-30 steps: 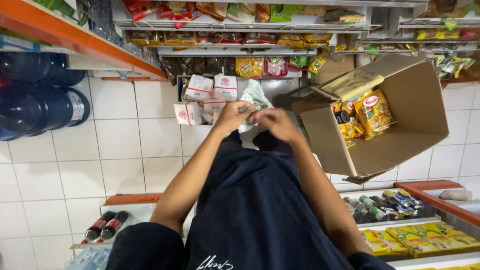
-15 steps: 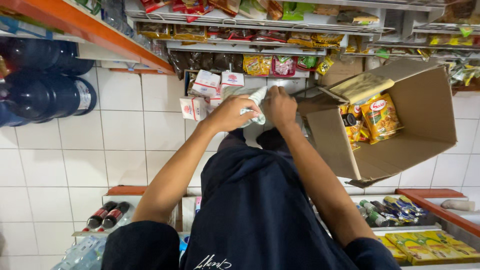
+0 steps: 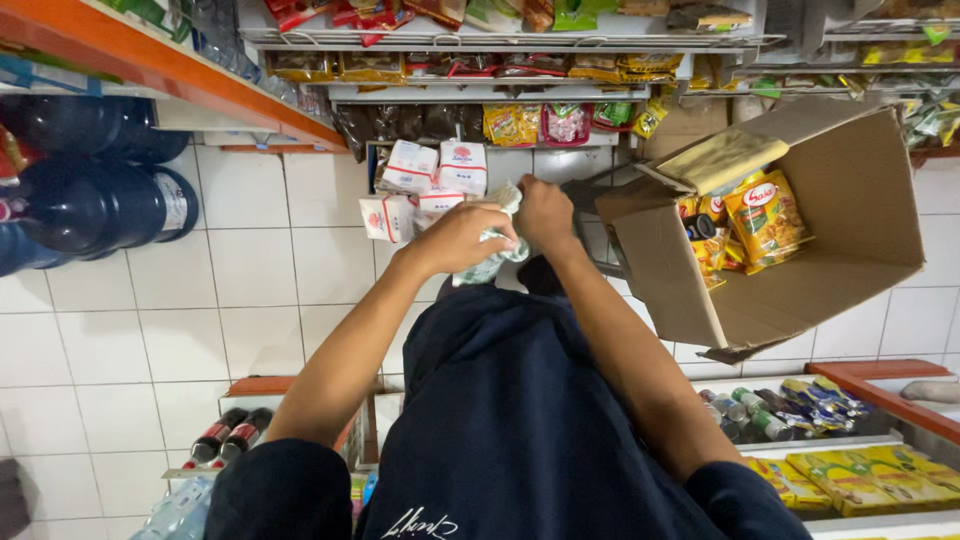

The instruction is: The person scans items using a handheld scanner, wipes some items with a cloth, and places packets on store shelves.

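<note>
My left hand (image 3: 462, 237) and my right hand (image 3: 543, 212) meet in front of me, both closed on a pale green and white crinkled packet (image 3: 490, 262) that shows between and below the fingers. Just beyond the hands lie several white packets with red marks (image 3: 425, 182) on the tiled floor. An open cardboard box (image 3: 800, 270) stands to the right of my right hand, with yellow snack bags (image 3: 765, 220) inside it. My dark blue shirt fills the lower middle of the view.
Wire shelves with hanging snack packets (image 3: 520, 60) run along the far side. Large dark blue water jugs (image 3: 90, 190) lie under an orange shelf (image 3: 150, 70) at left. Low shelves hold dark bottles (image 3: 225, 435), cans (image 3: 780, 405) and yellow packets (image 3: 860, 475).
Both hands have moved farther forward with the packet, drawing closer together. The view has shifted slightly, with the box and shelves sitting a little lower in the frame.
</note>
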